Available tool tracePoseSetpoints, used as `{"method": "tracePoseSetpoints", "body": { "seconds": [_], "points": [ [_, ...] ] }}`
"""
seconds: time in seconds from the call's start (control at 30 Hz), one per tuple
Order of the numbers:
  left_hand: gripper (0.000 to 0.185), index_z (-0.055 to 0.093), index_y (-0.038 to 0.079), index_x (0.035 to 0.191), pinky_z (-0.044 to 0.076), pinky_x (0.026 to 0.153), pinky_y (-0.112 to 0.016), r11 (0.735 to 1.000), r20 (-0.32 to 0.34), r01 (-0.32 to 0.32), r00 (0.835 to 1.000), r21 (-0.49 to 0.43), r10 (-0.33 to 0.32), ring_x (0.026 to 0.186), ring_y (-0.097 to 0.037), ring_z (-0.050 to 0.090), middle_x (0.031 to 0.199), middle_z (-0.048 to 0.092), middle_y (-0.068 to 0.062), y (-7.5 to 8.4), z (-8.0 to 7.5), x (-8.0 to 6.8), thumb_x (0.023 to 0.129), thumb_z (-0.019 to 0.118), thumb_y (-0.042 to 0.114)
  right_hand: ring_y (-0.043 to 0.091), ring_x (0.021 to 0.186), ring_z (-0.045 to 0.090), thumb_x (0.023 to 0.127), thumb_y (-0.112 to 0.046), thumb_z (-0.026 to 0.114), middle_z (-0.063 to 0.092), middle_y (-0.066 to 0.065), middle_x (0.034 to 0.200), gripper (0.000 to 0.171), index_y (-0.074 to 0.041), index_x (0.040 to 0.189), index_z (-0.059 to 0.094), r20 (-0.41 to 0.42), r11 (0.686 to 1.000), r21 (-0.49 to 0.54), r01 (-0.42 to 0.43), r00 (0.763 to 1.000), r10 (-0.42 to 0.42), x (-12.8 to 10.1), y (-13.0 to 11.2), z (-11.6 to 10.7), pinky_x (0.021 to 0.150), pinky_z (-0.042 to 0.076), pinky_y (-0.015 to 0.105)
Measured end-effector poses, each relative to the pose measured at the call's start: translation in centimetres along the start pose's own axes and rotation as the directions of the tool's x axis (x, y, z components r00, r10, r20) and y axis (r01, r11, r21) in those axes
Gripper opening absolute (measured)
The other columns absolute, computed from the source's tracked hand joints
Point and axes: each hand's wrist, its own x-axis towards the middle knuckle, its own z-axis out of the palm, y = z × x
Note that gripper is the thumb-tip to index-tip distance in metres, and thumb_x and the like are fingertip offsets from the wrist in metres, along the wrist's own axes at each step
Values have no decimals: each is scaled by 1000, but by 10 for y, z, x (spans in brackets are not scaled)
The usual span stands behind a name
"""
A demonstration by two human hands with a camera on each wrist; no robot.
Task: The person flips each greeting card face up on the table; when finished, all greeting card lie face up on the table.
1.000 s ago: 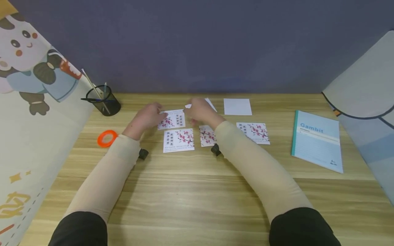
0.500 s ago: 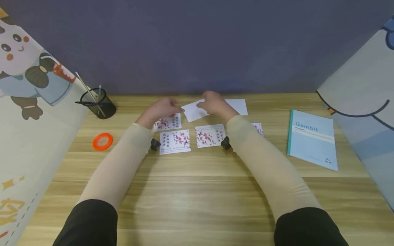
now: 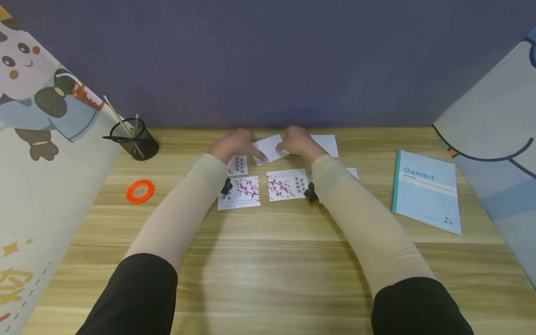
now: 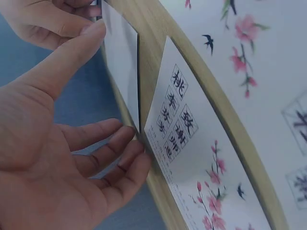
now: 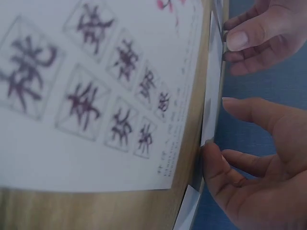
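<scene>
A wooden surface (image 3: 268,279) is seen from above, backed by a dark purple wall (image 3: 268,56), with printed cartoon panels leaning at either side. A light blue notebook (image 3: 427,190) is laid well to the right. A black mesh pen cup (image 3: 136,139) is placed at the far left, with an orange tape ring (image 3: 140,191) nearer the viewer. Several cards printed with pink blossoms and characters are spread across the middle; one blossom card (image 3: 239,192) and another (image 3: 287,184) lie side by side between the forearms. A blank white sheet (image 3: 328,143) is set at the back, partly hidden by the right hand.

A white card (image 3: 270,149) is held at the back centre of the surface, just beyond the blossom cards. Its left edge is grasped by the left hand (image 3: 234,144), thumb above and fingers beneath. The grip of the right hand (image 3: 299,142) is closed lightly on its right edge in the same way.
</scene>
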Motion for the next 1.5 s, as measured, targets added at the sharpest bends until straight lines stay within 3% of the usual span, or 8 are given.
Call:
{"method": "tracePoseSetpoints", "body": {
  "seconds": [0.4,0.53,0.63,0.7,0.8,0.87,0.97,1.5],
  "points": [
    [112,43,10,161,39,128,-56,996,29,59,998,73,-62,151,-34,42,164,42,-15,10,-1,0,74,93,60,35,125,58,97,-31,75,59,22,148,59,6,140,58,-9,1000,-2,21,1000,-21,2,3,3,114,52,50],
    [111,43,11,160,39,128,-56,993,30,63,997,95,-66,152,-34,40,163,42,-15,9,0,1,75,93,60,29,99,55,97,-35,77,61,15,110,40,1,106,64,-20,998,-34,46,999,-46,5,3,7,93,54,43],
    [108,44,12,159,40,127,-55,993,33,62,997,102,-65,151,-34,42,161,43,-14,7,1,3,75,93,60,25,89,46,96,-38,78,52,9,96,41,-5,88,55,-22,997,-56,52,998,-54,8,3,10,83,48,41],
    [107,44,13,158,40,128,-56,993,34,55,998,105,-59,151,-34,42,161,43,-13,5,1,4,75,93,60,27,96,51,96,-39,78,57,12,105,41,-3,95,60,-13,997,-68,45,999,-46,9,2,10,90,51,42],
    [108,43,13,159,37,129,-56,993,35,36,999,112,-40,154,-35,39,162,41,-13,2,0,6,75,92,61,34,123,54,96,-40,78,60,20,135,51,2,123,65,-1,996,-84,42,999,-42,10,2,9,113,50,48],
    [108,43,13,158,36,130,-56,994,37,29,999,110,-33,154,-36,38,163,41,-13,1,0,7,75,93,61,38,137,50,97,-40,78,55,24,148,64,5,139,60,17,995,-93,43,999,-42,10,1,8,122,45,50],
    [107,44,14,157,35,130,-56,993,37,35,999,108,-39,155,-36,37,164,40,-13,-2,-1,7,75,93,60,40,145,47,98,-40,77,51,25,156,74,6,150,52,46,994,-96,52,998,-48,11,-2,7,126,42,51],
    [104,45,13,154,36,130,-54,995,50,59,997,84,-64,154,-35,38,163,42,-13,-5,-2,11,74,94,58,40,155,41,99,-39,75,41,24,166,85,5,160,37,116,999,-45,12,993,-6,11,-5,2,131,36,49]
  ]
}}
